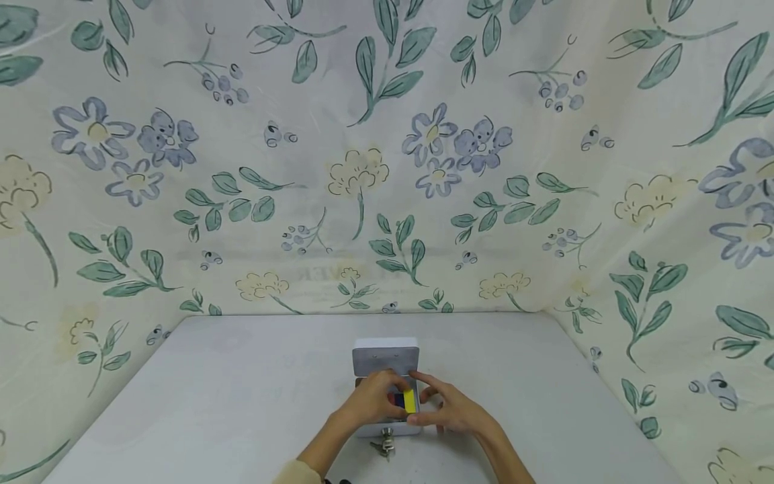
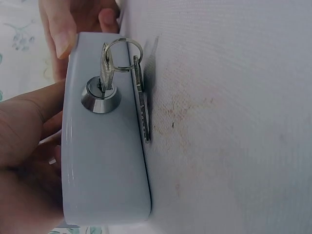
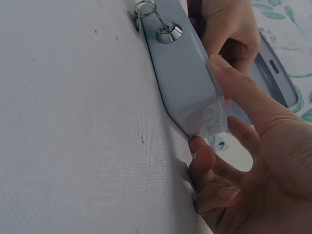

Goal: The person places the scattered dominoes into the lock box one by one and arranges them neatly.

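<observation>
A small pale grey metal lock box (image 1: 370,430) stands on the table with its lid (image 1: 385,361) raised. Over its interior, my left hand (image 1: 377,398) pinches a flat yellow piece (image 1: 409,401) between thumb and fingers. A dark piece beside it is mostly covered by that hand. My right hand (image 1: 450,407) holds the box's right side, its thumb on the front corner and its index finger near the hinge. In the right wrist view, the other right fingers (image 3: 214,195) curl loosely beside the box. Keys on a ring (image 2: 124,54) hang from the front lock (image 2: 101,95).
The box stands on a white table (image 1: 260,376) near its front. Behind and on both sides hangs a floral cloth (image 1: 363,134). Small dark objects (image 1: 345,481) just show at the bottom edge of the head view.
</observation>
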Motion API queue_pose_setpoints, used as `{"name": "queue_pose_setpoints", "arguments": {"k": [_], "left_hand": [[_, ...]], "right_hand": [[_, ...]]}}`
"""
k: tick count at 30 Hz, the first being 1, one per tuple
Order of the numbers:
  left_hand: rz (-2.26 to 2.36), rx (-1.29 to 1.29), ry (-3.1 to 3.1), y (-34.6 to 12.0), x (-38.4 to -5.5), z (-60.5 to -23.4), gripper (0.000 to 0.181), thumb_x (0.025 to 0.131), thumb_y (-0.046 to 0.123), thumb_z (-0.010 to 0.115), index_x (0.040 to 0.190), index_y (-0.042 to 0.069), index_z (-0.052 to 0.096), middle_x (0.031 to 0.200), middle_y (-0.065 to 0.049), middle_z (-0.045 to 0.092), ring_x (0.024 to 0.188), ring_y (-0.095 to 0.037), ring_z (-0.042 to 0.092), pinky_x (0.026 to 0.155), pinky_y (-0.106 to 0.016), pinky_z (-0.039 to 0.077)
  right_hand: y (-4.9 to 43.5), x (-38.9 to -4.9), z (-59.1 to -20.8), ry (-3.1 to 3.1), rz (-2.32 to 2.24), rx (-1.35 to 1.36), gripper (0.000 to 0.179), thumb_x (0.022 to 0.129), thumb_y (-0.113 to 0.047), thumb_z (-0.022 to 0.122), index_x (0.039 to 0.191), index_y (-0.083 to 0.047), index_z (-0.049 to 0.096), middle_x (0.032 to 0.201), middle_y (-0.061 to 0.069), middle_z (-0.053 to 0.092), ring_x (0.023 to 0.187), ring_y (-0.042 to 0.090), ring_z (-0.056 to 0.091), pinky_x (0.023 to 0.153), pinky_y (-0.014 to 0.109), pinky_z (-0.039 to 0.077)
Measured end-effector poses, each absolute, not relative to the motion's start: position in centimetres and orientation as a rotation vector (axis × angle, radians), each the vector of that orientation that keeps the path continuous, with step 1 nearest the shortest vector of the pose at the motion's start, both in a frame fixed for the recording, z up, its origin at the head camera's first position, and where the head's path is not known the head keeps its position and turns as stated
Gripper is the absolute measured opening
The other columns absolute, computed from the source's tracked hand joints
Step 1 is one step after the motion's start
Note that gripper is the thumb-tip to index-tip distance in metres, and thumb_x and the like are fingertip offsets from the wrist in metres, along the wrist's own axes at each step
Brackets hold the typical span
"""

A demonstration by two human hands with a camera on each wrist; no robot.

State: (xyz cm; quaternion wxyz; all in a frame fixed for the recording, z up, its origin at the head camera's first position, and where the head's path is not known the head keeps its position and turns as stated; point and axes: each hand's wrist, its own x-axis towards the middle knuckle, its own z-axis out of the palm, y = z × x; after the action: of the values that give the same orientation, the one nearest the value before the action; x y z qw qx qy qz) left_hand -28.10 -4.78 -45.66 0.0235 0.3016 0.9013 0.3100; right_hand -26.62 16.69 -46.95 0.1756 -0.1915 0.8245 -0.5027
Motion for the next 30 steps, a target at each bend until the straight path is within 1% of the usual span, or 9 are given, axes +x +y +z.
{"name": "queue_pose_setpoints", "arguments": {"k": [5, 12, 18, 21, 26, 30], "left_hand": [[0.990, 0.930, 2.764, -4.6, -28.2, -45.6, 0.035, 0.075, 0.018, 0.083, 0.107, 0.007, 0.074, 0.102, -0.002, 0.073, 0.095, -0.014, 0.061, 0.082, -0.024, 0.050], [1.022, 0.901, 2.765, -4.5, -28.4, -46.1, 0.034, 0.075, 0.018, 0.083, 0.106, 0.009, 0.074, 0.102, -0.001, 0.073, 0.098, -0.014, 0.061, 0.089, -0.029, 0.051], [1.072, 0.879, 2.748, -4.5, -28.3, -46.5, 0.036, 0.074, 0.017, 0.084, 0.108, 0.009, 0.074, 0.105, -0.002, 0.072, 0.099, -0.018, 0.062, 0.085, -0.028, 0.050], [1.086, 0.874, 2.746, -4.5, -28.2, -46.6, 0.037, 0.073, 0.016, 0.084, 0.108, 0.009, 0.074, 0.105, -0.002, 0.073, 0.099, -0.018, 0.062, 0.086, -0.028, 0.051], [1.090, 0.897, 2.768, -4.4, -28.2, -46.8, 0.036, 0.073, 0.015, 0.084, 0.107, 0.009, 0.075, 0.104, -0.001, 0.074, 0.100, -0.017, 0.063, 0.090, -0.034, 0.051], [1.098, 0.893, 2.779, -4.4, -28.0, -46.9, 0.036, 0.073, 0.015, 0.084, 0.107, 0.009, 0.075, 0.105, -0.001, 0.074, 0.102, -0.019, 0.063, 0.095, -0.047, 0.047]], "right_hand": [[16.7, -26.6, -47.0, 2.348, -1.419, -0.543, 0.083, 0.083, -0.035, 0.077, 0.153, -0.019, 0.035, 0.123, 0.016, 0.056, 0.065, 0.015, 0.052, 0.057, 0.028, 0.048], [16.6, -26.6, -46.9, 2.349, -1.410, -0.534, 0.082, 0.084, -0.035, 0.077, 0.152, -0.019, 0.035, 0.122, 0.015, 0.056, 0.066, 0.015, 0.052, 0.057, 0.028, 0.048], [16.6, -26.6, -47.0, 2.369, -1.388, -0.529, 0.083, 0.082, -0.038, 0.078, 0.152, -0.020, 0.036, 0.121, 0.015, 0.057, 0.063, 0.014, 0.053, 0.056, 0.028, 0.047], [16.5, -26.7, -47.1, 2.377, -1.384, -0.538, 0.083, 0.082, -0.037, 0.078, 0.152, -0.019, 0.036, 0.120, 0.015, 0.058, 0.061, 0.015, 0.052, 0.055, 0.028, 0.047], [16.6, -26.7, -47.2, 2.370, -1.395, -0.558, 0.082, 0.083, -0.035, 0.077, 0.152, -0.018, 0.035, 0.120, 0.014, 0.058, 0.062, 0.015, 0.051, 0.055, 0.027, 0.047], [16.6, -26.7, -47.1, 2.364, -1.399, -0.560, 0.082, 0.083, -0.036, 0.076, 0.152, -0.018, 0.036, 0.120, 0.015, 0.058, 0.064, 0.015, 0.051, 0.056, 0.028, 0.047]]}}
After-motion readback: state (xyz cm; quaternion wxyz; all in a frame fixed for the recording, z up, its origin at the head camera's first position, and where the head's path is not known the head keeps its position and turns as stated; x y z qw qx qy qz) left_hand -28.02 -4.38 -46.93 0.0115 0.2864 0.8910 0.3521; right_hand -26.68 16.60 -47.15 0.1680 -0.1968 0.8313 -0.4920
